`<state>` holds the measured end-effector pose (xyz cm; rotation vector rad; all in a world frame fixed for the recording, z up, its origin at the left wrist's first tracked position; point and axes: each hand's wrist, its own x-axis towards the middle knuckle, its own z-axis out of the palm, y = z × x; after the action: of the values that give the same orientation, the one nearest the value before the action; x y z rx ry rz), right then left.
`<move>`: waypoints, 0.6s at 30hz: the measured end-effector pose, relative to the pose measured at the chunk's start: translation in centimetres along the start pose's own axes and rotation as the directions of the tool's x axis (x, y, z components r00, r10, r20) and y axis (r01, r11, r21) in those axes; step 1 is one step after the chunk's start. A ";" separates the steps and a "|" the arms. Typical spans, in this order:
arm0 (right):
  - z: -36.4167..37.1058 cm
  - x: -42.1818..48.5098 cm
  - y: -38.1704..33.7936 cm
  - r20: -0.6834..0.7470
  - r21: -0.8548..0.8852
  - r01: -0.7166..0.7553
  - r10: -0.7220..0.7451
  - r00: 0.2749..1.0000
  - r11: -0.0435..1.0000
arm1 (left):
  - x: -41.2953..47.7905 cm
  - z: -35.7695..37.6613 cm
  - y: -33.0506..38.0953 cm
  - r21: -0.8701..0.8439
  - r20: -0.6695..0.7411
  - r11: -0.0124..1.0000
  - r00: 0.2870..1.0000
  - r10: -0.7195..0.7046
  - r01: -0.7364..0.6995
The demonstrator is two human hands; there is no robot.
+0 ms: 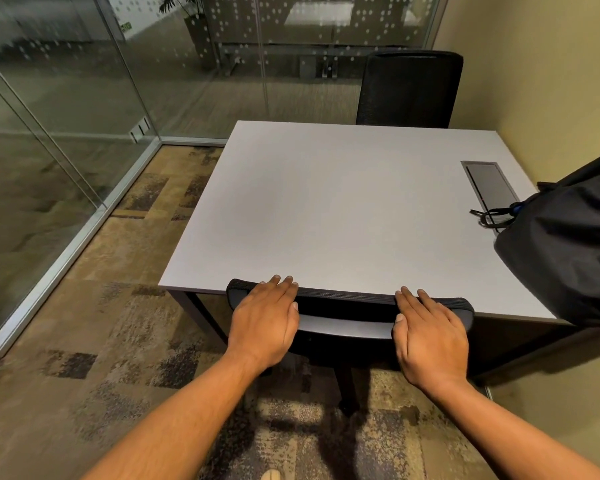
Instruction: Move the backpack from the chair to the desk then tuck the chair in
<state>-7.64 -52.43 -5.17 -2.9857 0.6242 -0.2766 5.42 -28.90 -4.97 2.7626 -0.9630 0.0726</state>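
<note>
A black backpack (568, 244) lies on the right end of the white desk (326, 209), against the yellow wall, its cord loops trailing onto the desktop. The near black mesh chair (347, 313) stands at the desk's front edge, its backrest top touching the edge and its seat hidden under the desk. My left hand (264, 320) lies palm down on the left part of the backrest top, fingers curled over it. My right hand (430, 337) rests the same way on the right part.
A second black chair (409, 88) stands at the far side of the desk. A grey cable hatch (489, 181) is set into the desktop near the backpack. Glass partitions (66, 133) close off the left and back. Patterned carpet covers the floor.
</note>
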 end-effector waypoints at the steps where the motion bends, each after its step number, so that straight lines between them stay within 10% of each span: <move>1: 0.0 0.0 0.0 0.004 -0.002 0.000 0.000 1.000 1.000 | 0.0 0.0 0.0 0.000 -0.001 1.000 1.000 0.002 -0.002; 18: -1.8 0.6 0.5 0.172 0.071 0.099 -0.110 0.979 0.993 | 1.6 -1.8 1.6 -0.040 0.127 0.999 0.992 0.000 0.005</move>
<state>-7.66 -53.16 -3.39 -2.9447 0.4332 -0.0372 5.79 -30.70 -2.76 2.7594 -0.9801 -0.1227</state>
